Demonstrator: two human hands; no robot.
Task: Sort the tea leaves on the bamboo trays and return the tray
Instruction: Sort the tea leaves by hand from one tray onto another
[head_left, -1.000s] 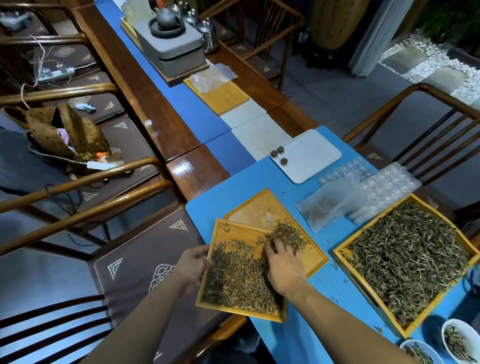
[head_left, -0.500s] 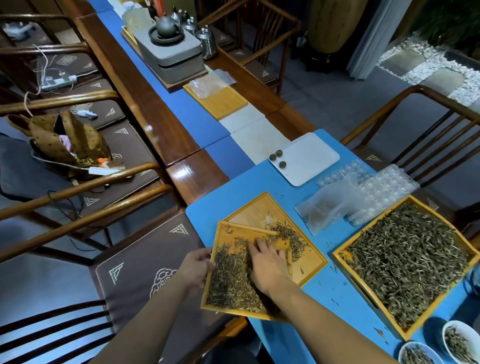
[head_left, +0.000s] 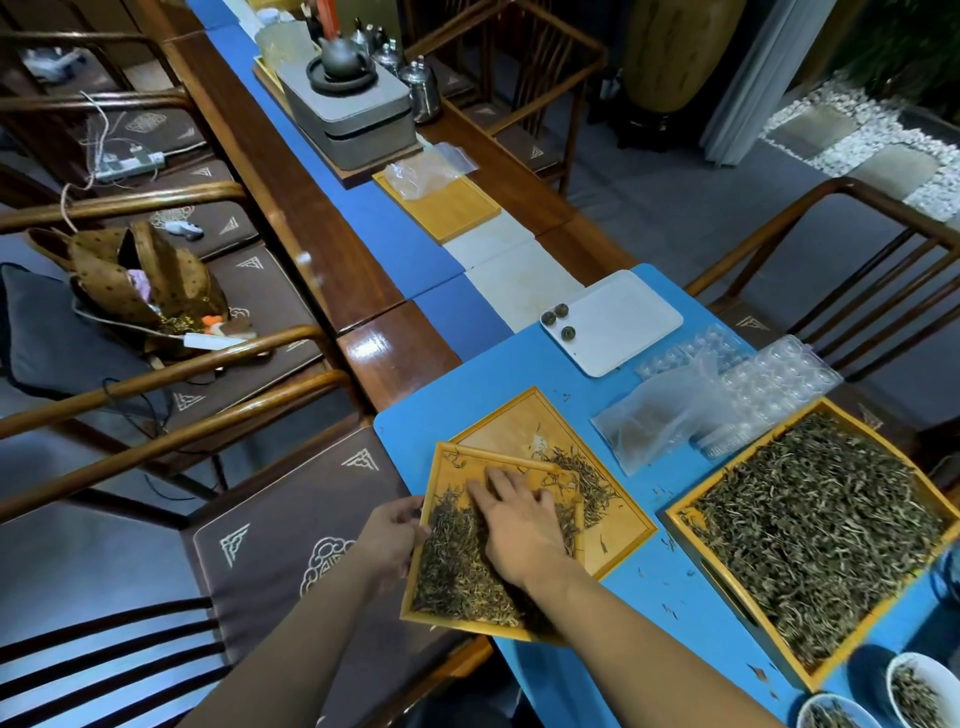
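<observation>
A small bamboo tray (head_left: 447, 462) holding dark tea leaves (head_left: 457, 561) is tilted over a second, flat bamboo tray (head_left: 524, 415). My left hand (head_left: 389, 535) grips the small tray's left rim. Lying flat on the leaves inside it, my right hand (head_left: 514, 525) has its fingers spread and pointing up-left. A small pile of leaves (head_left: 587, 478) lies on the lower tray to the right of that hand. A large bamboo tray (head_left: 675, 514) full of greenish leaves sits at the right.
A white plate (head_left: 623, 322) with three tea balls, clear plastic moulds (head_left: 779, 374) and a plastic bag (head_left: 649, 415) lie beyond the trays on the blue mat (head_left: 498, 374). Two white bowls (head_left: 919, 686) of leaves stand at bottom right. Wooden chairs line both sides.
My right hand has slid from the tray's upper right corner down and left across the leaves. A pile of leaves now lies on the lower tray. The left hand keeps its grip.
</observation>
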